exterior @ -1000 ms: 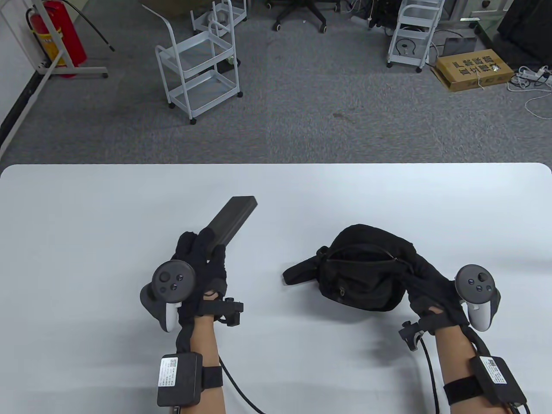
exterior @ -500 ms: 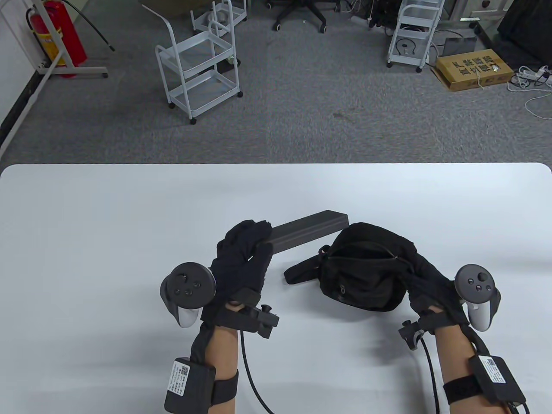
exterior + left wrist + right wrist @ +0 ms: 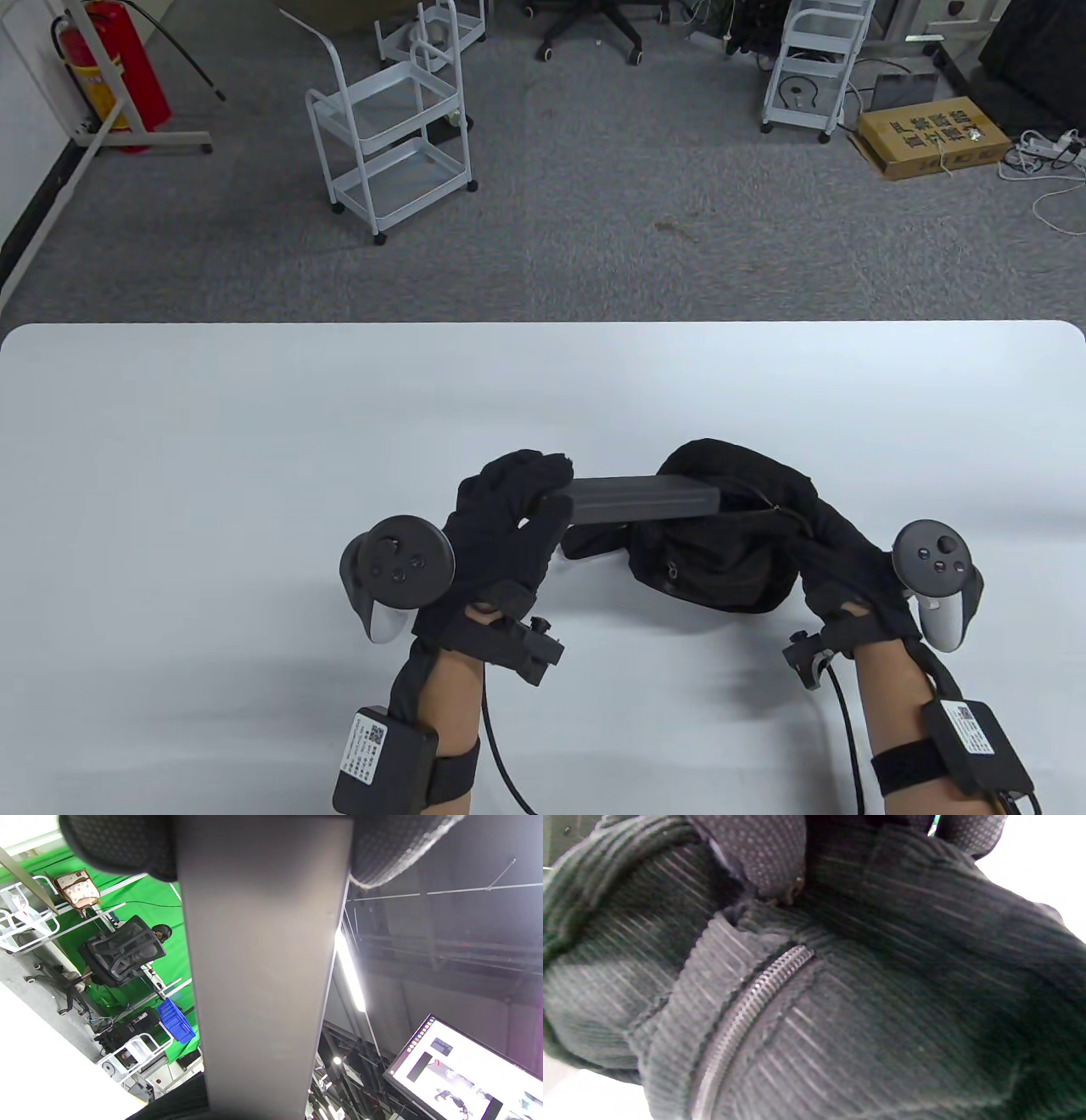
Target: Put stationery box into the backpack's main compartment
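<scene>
Holding: left hand (image 3: 509,518) grips one short end of the stationery box (image 3: 645,499), fingers curled over the top and thumb under it, clamped on the box.
Stationery box look: long, slim, rectangular case, matte dark grey, plain flat faces, squared edges; no label visible.
Stationery box place: lifted off the desk (image 3: 170,509), lying nearly level, its free end reaching over the left part of the backpack's open mouth; not yet inside.
Left wrist view: stationery box (image 3: 263,967) runs down the middle of the view from the gloved fingers (image 3: 123,844) at the top edge.
Backpack: small, black, ribbed fabric, lying on the desk right of centre toward the near edge (image 3: 721,569); main compartment unzipped, a strap end sticking out to its left.
Right hand: grips the backpack's right side by the opening (image 3: 848,560), fingers closed on the fabric.
Right wrist view: ribbed cloth and a silver zipper (image 3: 746,1014) fill the view, fingers (image 3: 763,853) pinching the cloth at the top.
</scene>
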{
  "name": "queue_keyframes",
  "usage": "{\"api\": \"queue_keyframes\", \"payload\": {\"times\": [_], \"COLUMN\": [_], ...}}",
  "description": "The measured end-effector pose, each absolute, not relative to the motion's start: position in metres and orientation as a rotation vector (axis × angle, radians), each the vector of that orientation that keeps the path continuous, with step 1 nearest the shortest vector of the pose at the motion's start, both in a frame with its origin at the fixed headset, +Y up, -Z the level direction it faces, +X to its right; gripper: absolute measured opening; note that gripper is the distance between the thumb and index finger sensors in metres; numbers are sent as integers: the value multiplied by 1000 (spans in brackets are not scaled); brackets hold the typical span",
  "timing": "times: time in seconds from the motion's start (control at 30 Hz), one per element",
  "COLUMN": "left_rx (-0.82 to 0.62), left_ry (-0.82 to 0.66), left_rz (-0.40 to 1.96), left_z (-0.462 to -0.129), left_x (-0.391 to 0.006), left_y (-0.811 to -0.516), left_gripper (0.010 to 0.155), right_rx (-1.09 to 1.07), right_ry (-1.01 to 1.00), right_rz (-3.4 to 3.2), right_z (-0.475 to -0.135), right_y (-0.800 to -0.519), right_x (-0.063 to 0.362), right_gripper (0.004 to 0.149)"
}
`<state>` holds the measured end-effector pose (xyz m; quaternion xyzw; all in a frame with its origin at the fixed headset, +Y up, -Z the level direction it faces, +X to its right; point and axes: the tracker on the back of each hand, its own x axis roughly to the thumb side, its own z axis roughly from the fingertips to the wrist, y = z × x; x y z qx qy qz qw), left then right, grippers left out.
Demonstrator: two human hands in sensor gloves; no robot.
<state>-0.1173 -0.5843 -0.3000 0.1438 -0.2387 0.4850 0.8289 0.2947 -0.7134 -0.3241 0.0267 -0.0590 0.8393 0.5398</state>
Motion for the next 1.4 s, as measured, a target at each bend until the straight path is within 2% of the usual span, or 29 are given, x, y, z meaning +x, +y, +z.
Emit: {"api": "queue_keyframes", "payload": {"times": [0.17,0.33,0.8,1.07,1.27,1.4], "left_rx": [300,236,217,175,175,182], "left_ry": [-502,-517,-470,-451,-485,-487], "left_rz": [956,913,682,517,529,565], "left_z": [-304,-311,-318,-320,-317,-316], "left_x": [-100,-79,-22,15,22,18], "left_y": [-582,-582,-594,-624,-636,-631], "left_gripper": [57,58,62,66,75,72], "right_rx": [85,107,114,145,134,134], "right_ry": [-144,-139,-147,-156,-159,-162], "right_rz": [2013,2031,2062,2101,2109,2098], "right_z": [-323,-323,-322,-320,-320,-320], "right_y": [-712,-710,-711,-708,-710,-709], "right_x": [290,286,281,271,270,271], "right_gripper": [51,51,51,51,51,51]}}
